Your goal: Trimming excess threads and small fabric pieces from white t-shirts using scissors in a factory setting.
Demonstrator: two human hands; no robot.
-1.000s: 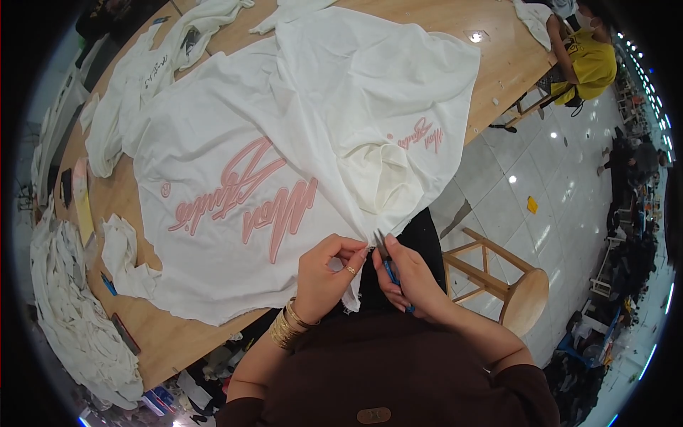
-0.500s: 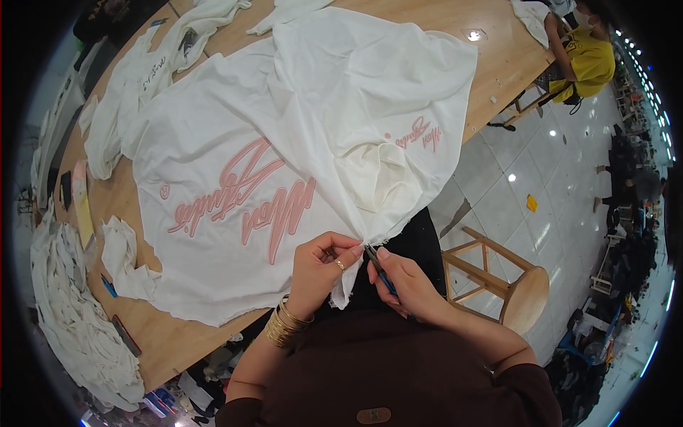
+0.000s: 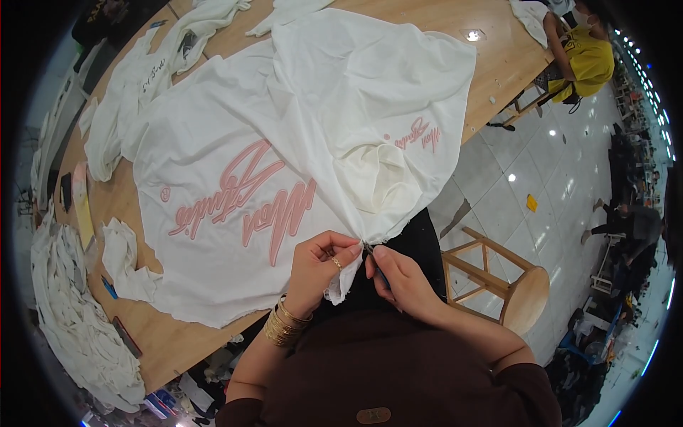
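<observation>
A white cloth garment [image 3: 213, 114] with pink lettering is spread over the table and hangs off its near edge toward me. My left hand [image 3: 321, 265], with a ring and gold bangles at the wrist, pinches the garment's frayed edge. Close against it, my right hand [image 3: 402, 279] is closed around small thread snips [image 3: 381, 269] with a blue handle. The tips of the snips meet the gathered cloth just beside my left fingertips. Whether the blades are apart is too small to tell.
A wooden table [image 3: 171, 349] carries white garments [image 3: 78, 313] heaped at the left and more at the far left. A dark phone-like slab [image 3: 127, 336] and a blue tool [image 3: 109, 286] lie near its left edge. A wooden stool [image 3: 525, 299] stands right; a person in yellow [image 3: 590, 64] sits far right.
My right hand and the snips have shifted slightly left, closer to my left fingers. The loose cloth end under my hands has moved a little. A person in the right background has moved.
</observation>
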